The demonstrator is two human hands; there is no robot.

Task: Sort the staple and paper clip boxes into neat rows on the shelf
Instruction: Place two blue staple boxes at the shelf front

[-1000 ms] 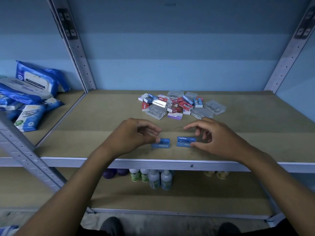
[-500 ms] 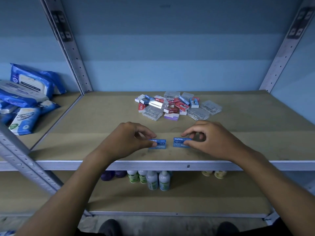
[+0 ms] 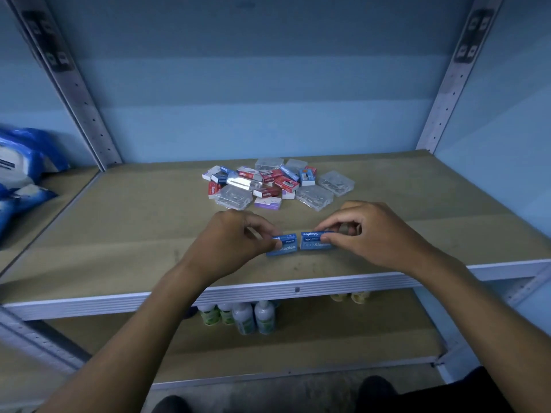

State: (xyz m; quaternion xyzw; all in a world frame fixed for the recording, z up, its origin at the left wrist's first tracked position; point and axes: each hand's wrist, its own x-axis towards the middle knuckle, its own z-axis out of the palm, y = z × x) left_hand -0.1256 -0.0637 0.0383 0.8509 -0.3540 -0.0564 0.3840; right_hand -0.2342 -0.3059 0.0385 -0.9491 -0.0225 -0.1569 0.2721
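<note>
Two blue staple boxes sit side by side near the front of the brown shelf board. My left hand pinches the left blue box between thumb and fingers. My right hand pinches the right blue box the same way. Only a narrow gap separates the two boxes. Behind them, mid-shelf, lies a jumbled pile of red, blue, white and purple staple boxes and clear plastic paper clip boxes.
Blue wipe packs fill the neighbouring shelf bay at the left. Metal uprights stand at both back corners. Small bottles stand on the lower shelf beneath the white front rail.
Both hands have slid the two blue boxes toward each other, so the gap between them is now much narrower. The pile behind has not moved.
</note>
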